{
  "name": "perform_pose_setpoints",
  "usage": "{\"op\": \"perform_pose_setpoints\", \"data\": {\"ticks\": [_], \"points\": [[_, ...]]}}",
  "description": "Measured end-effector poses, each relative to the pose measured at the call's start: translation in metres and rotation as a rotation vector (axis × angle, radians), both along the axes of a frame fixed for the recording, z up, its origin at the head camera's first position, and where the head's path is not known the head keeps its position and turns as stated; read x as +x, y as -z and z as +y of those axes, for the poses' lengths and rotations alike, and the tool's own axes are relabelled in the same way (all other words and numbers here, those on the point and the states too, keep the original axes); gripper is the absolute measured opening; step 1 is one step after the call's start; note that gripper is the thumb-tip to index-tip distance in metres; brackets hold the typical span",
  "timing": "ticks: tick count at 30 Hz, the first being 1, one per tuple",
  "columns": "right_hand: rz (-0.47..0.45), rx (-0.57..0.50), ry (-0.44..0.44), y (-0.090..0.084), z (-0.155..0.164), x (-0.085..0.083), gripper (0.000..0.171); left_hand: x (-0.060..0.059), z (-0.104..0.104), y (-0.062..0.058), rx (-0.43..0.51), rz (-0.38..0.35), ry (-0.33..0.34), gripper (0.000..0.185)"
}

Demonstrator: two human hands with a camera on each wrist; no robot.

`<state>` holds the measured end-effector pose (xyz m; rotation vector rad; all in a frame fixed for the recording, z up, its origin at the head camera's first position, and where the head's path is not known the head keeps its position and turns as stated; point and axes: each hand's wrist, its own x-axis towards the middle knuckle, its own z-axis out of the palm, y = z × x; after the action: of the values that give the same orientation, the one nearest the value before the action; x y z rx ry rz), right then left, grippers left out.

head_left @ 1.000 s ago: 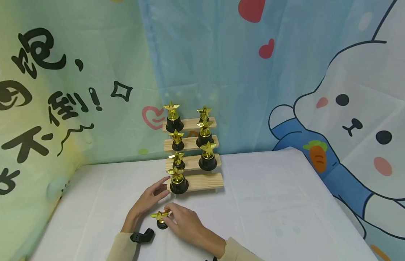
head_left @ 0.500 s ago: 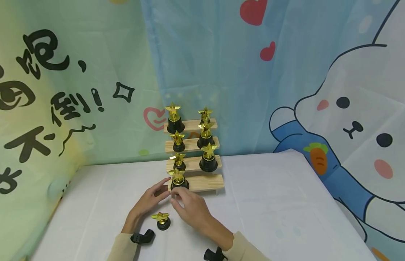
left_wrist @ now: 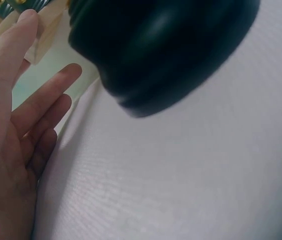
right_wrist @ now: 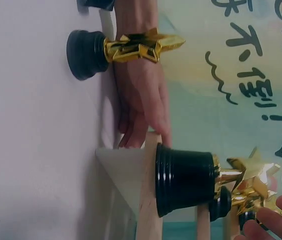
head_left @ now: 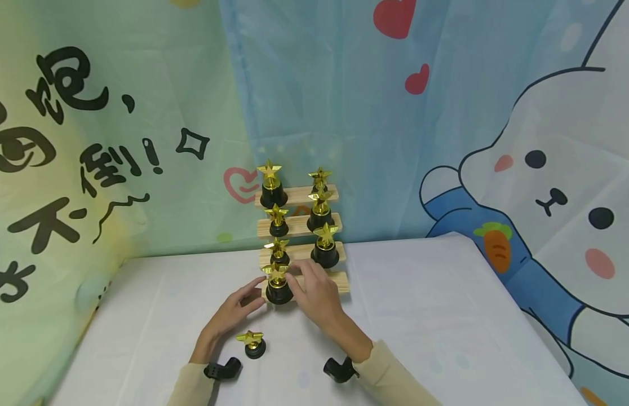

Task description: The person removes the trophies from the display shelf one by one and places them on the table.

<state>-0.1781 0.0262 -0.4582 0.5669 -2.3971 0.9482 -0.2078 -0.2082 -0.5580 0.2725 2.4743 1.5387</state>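
Observation:
My left hand [head_left: 237,307] stays at the left end of the lowest step of a wooden stepped rack [head_left: 314,285], fingers extended and its fingertips right at the board. On that step stands a large star trophy [head_left: 279,285], gold star on a black base. My right hand [head_left: 317,296] is just right of this trophy, thumb and fingers beside the star, not closed round it. In the right wrist view its fingertips [right_wrist: 280,222] overlap the star's edge. A small star trophy [head_left: 253,344] stands upright on the white cloth between my forearms; its black base [left_wrist: 165,50] looms large in the left wrist view.
Higher steps carry several more gold star trophies, among them one at the upper left [head_left: 272,189] and one at the right [head_left: 325,248]. Behind the white-covered table [head_left: 421,316] hangs a printed curtain [head_left: 345,113]. Each wrist wears a black camera [head_left: 223,369].
My right hand has left the small trophy on the cloth and moved up and right to the large trophy on the lowest step. My left hand keeps its place at the rack.

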Motion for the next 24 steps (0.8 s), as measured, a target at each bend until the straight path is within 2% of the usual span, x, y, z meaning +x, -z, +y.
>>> {"op": "perform_pose_setpoints", "data": {"ticks": [4, 8, 14, 24], "points": [[-0.024, -0.031, -0.027, 0.003, 0.000, -0.006, 0.028, 0.000, 0.000, 0.000, -0.006, -0.003, -0.006, 0.058], [-0.091, -0.053, -0.075, 0.004, -0.002, -0.010, 0.033, 0.000, 0.000, 0.001, -0.003, 0.003, -0.001, 0.057], [-0.181, -0.021, -0.090, 0.004, -0.006, -0.012, 0.031, 0.001, 0.000, 0.004, 0.001, 0.014, 0.005, 0.057], [-0.172, -0.032, -0.108, 0.005, -0.006, -0.015, 0.025, 0.000, 0.000, 0.001, -0.019, 0.000, -0.011, 0.057]]}}
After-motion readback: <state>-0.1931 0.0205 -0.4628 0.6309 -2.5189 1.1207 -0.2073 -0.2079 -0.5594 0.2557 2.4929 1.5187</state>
